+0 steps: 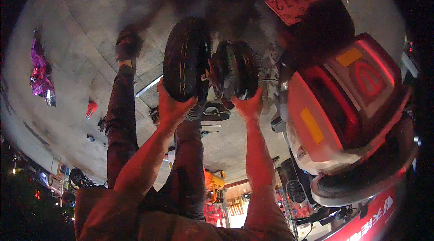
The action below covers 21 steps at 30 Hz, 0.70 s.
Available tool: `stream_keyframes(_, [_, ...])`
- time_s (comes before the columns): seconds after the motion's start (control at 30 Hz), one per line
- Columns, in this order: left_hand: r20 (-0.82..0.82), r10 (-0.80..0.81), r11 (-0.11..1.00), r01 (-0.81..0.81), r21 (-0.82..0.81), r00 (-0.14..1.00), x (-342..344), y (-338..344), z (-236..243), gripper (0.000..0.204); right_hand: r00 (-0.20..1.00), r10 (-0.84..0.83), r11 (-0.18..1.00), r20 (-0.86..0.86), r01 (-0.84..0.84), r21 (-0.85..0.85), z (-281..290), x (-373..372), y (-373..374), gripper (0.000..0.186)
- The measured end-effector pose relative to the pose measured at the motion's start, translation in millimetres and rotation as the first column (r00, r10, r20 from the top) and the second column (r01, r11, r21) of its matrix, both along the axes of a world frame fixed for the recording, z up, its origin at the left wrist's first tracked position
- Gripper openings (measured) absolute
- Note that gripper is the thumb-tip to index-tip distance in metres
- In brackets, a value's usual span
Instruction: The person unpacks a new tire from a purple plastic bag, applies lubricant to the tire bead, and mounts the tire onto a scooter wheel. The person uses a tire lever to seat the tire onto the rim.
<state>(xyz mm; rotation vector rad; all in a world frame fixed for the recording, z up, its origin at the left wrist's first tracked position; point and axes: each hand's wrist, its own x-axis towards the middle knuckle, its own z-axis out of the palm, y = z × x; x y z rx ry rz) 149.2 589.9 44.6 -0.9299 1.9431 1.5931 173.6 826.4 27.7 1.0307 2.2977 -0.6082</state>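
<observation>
My left hand grips the near edge of a black tyre, thumb toward its inner side and fingers along the outer side. That tyre stands upright, with thin yellowish lines running round its tread. Beside it, to the right, is a second, smaller-looking black tyre, also with coloured lines. My right hand is closed on its near edge. The dark gap between the two tyres holds small parts that I cannot make out. A round dark part lies on the floor just below and between my hands.
Close on the right stands a scooter with lit red tail lights and a number plate. A purple shiny wrapper and a small red-handled item lie on the floor to the left. My shoe is left of the tyres.
</observation>
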Motion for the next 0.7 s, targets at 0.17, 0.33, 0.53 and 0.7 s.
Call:
stream_keyframes(0.17, [0.006, -0.116, 0.992, 0.116, -0.057, 0.993, 15, 20, -17, 0.095, 1.0, 0.029, 0.999, 0.013, -0.029, 0.042, 29, 0, -9, 0.078])
stream_keyframes(0.33, [0.038, -0.098, 0.995, 0.096, 0.03, 0.995, 37, 34, -36, 0.096, 0.998, 0.045, 0.998, -0.044, -0.043, 0.038, 38, 2, -10, 0.077])
stream_keyframes(0.53, [0.005, -0.095, 0.995, 0.095, 0.031, 0.995, 51, 43, -65, 0.099, 0.995, 0.089, 0.993, -0.047, -0.085, 0.079, 18, 12, -8, 0.077])
stream_keyframes(0.7, [0.004, 0.049, 0.988, -0.049, 0.149, 0.999, 53, 47, -76, 0.101, 0.97, 0.196, 0.979, -0.144, -0.184, 0.089, -4, 16, -6, 0.077])
